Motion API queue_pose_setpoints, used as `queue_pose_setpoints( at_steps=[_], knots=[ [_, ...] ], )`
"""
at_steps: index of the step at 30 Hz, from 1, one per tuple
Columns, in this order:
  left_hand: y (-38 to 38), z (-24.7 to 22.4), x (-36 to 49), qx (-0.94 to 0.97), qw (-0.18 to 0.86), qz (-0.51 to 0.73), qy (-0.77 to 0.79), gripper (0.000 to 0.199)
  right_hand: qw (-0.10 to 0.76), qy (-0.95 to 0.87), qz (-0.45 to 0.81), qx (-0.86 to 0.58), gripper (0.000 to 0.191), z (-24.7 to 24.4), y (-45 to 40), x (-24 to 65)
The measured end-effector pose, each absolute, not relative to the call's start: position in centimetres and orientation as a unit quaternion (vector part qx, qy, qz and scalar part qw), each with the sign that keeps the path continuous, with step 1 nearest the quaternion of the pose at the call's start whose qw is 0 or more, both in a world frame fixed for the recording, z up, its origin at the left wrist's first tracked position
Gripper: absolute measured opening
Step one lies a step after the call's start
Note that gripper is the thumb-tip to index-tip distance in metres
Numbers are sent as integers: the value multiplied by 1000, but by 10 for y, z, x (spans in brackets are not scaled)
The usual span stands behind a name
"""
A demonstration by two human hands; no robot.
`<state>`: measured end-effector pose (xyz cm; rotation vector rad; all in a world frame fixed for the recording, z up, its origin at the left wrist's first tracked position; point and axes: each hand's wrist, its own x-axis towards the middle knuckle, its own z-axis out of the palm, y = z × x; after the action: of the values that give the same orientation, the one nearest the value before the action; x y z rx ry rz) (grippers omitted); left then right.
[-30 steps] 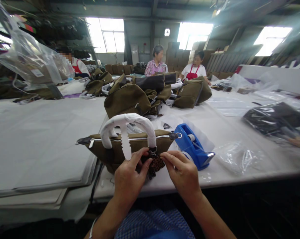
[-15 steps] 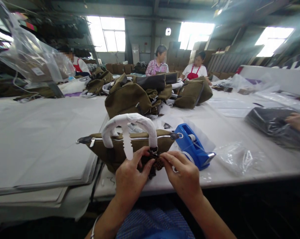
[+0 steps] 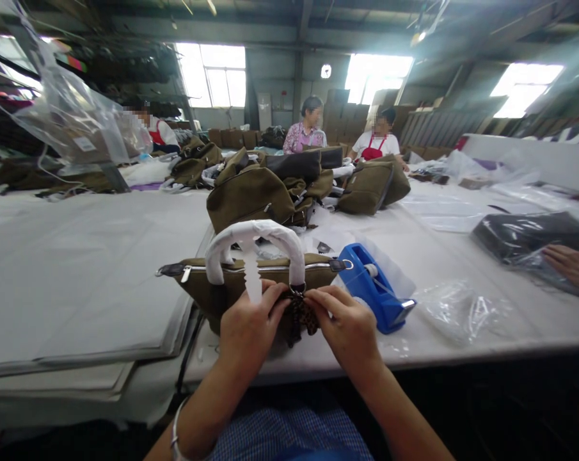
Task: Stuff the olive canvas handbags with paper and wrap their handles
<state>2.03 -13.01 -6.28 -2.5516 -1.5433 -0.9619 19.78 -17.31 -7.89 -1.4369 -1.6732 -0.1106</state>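
An olive-green handbag [image 3: 200, 285] with a silver zip stands upright at the table's front edge. Its handles [image 3: 295, 259] are wrapped in white, and a notched white strip [image 3: 252, 275] hangs down from them. At the right base of the near handle dangles a dark, leopard-patterned bag charm [image 3: 310, 321]. My left hand [image 3: 249, 326] pinches the charm's top from the left, thumb and forefinger closed. From the right, my right hand [image 3: 349, 330] pinches it close to the handle ring. Fingertips hide the exact point of grip.
Right of the handbag sits a blue tape dispenser [image 3: 373, 288], with crumpled clear plastic [image 3: 464, 307] beyond it. Large white sheets [image 3: 78, 275] are stacked at left. More olive bags [image 3: 251, 195] are heaped behind. At far right a co-worker's hand [image 3: 570, 262] touches a plastic-wrapped dark bag [image 3: 529, 237].
Both my hands have shifted slightly at the charm, which now hangs more freely below my fingers. The co-worker's hand at right has moved lower and left. The whole view has tilted a little upward.
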Motion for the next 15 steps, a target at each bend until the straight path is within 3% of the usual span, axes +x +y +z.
queue_pose_setpoints(
  at_steps=[5, 11, 15],
  knots=[
    [-126, -65, 20, -828, -46, -314, -463, 13, 445, -681, -38, -580, 13, -79, -171, 201],
    [-121, -60, 0, -741, -236, -467, -422, 8, 491, -650, -22, -580, 11, -73, -184, 226],
    [-126, -56, -3, -660, -352, -512, -423, 14, 538, -594, 6, -598, 10, -65, -198, 241]
  ],
)
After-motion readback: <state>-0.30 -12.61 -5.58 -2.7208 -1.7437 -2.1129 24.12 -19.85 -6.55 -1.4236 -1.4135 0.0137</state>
